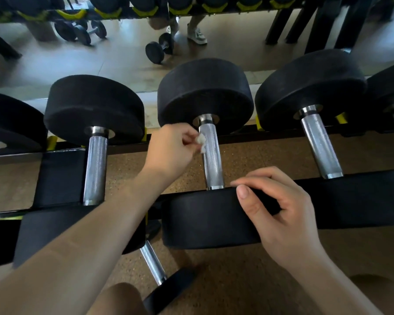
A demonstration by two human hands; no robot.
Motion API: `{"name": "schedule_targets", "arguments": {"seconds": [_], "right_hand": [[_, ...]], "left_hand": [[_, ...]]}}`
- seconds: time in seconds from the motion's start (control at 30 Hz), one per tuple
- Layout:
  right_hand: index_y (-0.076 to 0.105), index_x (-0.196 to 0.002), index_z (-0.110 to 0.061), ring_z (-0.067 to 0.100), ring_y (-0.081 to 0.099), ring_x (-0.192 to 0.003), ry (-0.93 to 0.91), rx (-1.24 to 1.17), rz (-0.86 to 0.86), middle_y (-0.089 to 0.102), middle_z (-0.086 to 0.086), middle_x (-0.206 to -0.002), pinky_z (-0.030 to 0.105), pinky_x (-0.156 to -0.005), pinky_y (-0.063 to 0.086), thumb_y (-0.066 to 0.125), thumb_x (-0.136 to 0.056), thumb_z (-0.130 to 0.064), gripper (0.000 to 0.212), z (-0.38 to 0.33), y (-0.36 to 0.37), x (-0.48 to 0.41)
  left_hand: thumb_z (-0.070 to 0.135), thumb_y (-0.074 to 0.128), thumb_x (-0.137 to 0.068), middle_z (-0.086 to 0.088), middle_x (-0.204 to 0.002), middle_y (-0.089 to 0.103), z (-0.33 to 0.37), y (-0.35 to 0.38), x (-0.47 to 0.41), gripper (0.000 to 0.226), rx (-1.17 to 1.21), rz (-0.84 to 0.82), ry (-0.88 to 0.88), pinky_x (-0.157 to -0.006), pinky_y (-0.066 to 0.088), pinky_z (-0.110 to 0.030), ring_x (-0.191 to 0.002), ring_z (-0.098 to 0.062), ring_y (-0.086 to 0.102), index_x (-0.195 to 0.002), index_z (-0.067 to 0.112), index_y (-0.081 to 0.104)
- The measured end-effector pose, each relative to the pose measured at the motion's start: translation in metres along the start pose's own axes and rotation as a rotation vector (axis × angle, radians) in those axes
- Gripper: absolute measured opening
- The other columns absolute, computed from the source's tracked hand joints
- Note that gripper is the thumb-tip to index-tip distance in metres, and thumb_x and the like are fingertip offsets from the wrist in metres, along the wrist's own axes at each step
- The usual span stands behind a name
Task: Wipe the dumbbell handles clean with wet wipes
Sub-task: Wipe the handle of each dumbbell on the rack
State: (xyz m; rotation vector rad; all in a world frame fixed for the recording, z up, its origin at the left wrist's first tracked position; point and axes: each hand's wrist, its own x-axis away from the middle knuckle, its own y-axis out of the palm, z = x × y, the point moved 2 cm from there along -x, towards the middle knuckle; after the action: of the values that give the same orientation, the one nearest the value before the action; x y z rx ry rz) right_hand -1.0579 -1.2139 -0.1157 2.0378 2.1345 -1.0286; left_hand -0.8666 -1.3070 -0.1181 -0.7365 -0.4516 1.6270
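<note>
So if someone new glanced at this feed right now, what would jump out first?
The left hand pinching a small white wipe against the far end of the middle dumbbell's handle. Then the right hand resting on that dumbbell's near head, with similar dumbbells racked either side.

I saw my left hand (171,148) pinching a small crumpled white wipe (201,142) against the far end of the middle dumbbell's knurled handle (212,155). My right hand (280,214) rested over that dumbbell's near head (205,219). Neighbouring dumbbells (96,164) sat alongside on the black-and-yellow rack (62,176).
</note>
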Motion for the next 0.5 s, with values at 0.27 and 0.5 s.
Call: {"name": "schedule_targets", "arguments": {"seconds": [0.27,0.5], "right_hand": [[0.074,-0.096,-0.014,0.007,0.063,-0.091,0.005,-0.006,0.021,0.063,-0.011,-0.093,0.01,-0.073,0.044,0.057,-0.092,-0.03,0.024,0.0,0.001,0.001],[0.071,-0.101,-0.03,-0.002,0.059,-0.088,0.347,-0.17,-0.102,0.066,-0.014,-0.09,0.005,-0.072,0.042,0.064,-0.09,-0.021,0.016,0.006,-0.01,-0.021]], "left_hand": [[0.001,0.079,-0.074,0.014,-0.073,0.068,0.005,-0.007,0.003,0.031,0.089,-0.211,0.127,-0.074,0.056,-0.019,-0.072,-0.005,0.068,-0.073,0.031,0.07],[0.014,0.079,-0.075,0.025,-0.077,0.055,0.01,0.002,0.018,0.015,-0.073,-0.348,0.449,-0.07,0.045,-0.005,-0.075,0.019,0.055,-0.088,0.021,0.079]]}}
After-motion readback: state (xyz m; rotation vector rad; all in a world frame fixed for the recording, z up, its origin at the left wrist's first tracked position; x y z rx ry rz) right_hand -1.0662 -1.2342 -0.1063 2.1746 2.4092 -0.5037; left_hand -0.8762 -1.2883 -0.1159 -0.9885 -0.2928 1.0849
